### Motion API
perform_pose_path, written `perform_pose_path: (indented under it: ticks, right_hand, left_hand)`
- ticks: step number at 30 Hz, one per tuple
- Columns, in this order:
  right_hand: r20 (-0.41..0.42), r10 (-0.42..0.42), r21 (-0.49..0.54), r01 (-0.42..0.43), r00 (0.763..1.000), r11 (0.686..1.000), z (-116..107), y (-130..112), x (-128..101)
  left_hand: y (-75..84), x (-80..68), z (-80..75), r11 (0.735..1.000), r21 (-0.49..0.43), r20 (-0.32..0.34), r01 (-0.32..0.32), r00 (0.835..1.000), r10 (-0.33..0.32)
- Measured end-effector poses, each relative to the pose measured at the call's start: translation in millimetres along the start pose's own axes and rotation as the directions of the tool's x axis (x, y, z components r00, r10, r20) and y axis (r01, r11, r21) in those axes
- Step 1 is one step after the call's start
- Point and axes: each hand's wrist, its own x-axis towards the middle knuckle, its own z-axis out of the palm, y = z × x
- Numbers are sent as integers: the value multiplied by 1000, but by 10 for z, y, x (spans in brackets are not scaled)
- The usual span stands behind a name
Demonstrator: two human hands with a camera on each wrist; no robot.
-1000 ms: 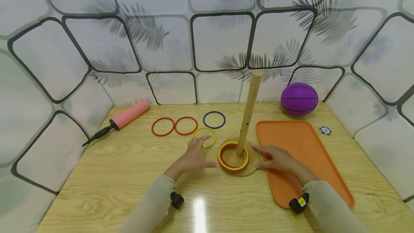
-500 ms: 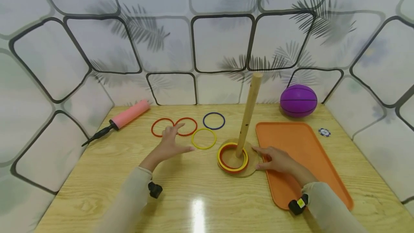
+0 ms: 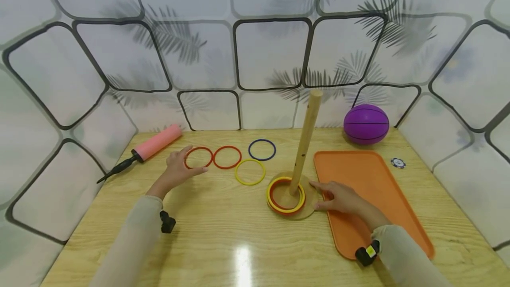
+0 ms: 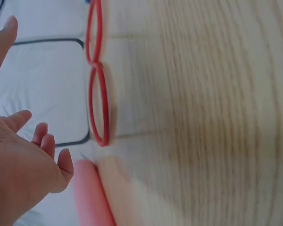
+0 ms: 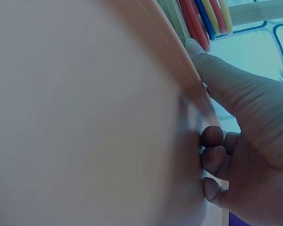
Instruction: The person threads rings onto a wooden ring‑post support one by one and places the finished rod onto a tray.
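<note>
My left hand (image 3: 175,171) hovers at the left red ring (image 3: 203,147), thumb and fingers spread; in the left wrist view that ring lies beyond the hand. Beside it is a second red ring (image 3: 227,147), with a yellow ring (image 3: 249,184) and a blue ring (image 3: 261,140) further right. A wooden ring-toss stand (image 3: 304,145) stands upright, stacked rings (image 3: 286,211) lying round its post. My right hand (image 3: 342,197) holds the edge of the stand's round base (image 3: 312,198) between thumb and index finger. In the right wrist view, the stack (image 5: 193,23) shows red, blue and yellow.
An orange tray (image 3: 358,167) lies under my right forearm. Behind it sits a purple ball (image 3: 366,124), with a poker chip (image 3: 398,163) to the right. A pink hand pump (image 3: 157,142) lies at the back left. Patterned walls enclose the wooden table.
My left hand has moved left, from beside the stand and over the yellow ring to the left red ring. The right hand stays at the base.
</note>
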Motion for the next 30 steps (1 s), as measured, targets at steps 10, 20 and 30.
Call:
perform_pose_path:
  ticks: [10, 20, 30]
  right_hand:
    - [-8, -6, -8, 6, 1000, 1000, 9, 18, -27]
    - [-32, -26, -18, 25, 999, 1000, 6, 12, -18]
    - [-28, -13, -32, 12, 1000, 999, 6, 32, -19]
  left_hand:
    - [-252, 261, -10, 994, 95, 92, 56, 994, -65]
    - [-380, 425, -51, 973, 203, 114, 114, 984, -139]
    - [-351, 512, 3, 943, 311, 148, 120, 974, -173]
